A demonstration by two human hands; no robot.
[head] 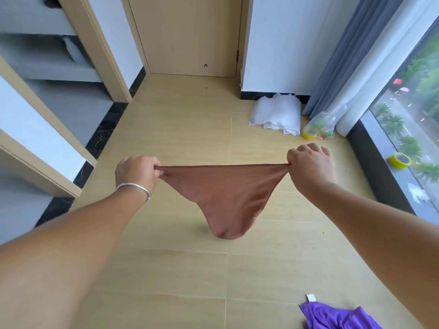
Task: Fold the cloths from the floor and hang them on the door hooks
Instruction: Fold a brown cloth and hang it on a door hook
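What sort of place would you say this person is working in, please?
Probably a room in a home or apartment: a wooden door set in white walls, a light tiled floor, and grey curtains beside a large window that overlooks trees.

Head-worn view, down over floor (190, 269)

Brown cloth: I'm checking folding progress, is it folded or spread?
Spread, not neatly folded: the brown cloth hangs stretched between the left hand and right hand, each pinching a top corner, the middle sagging.
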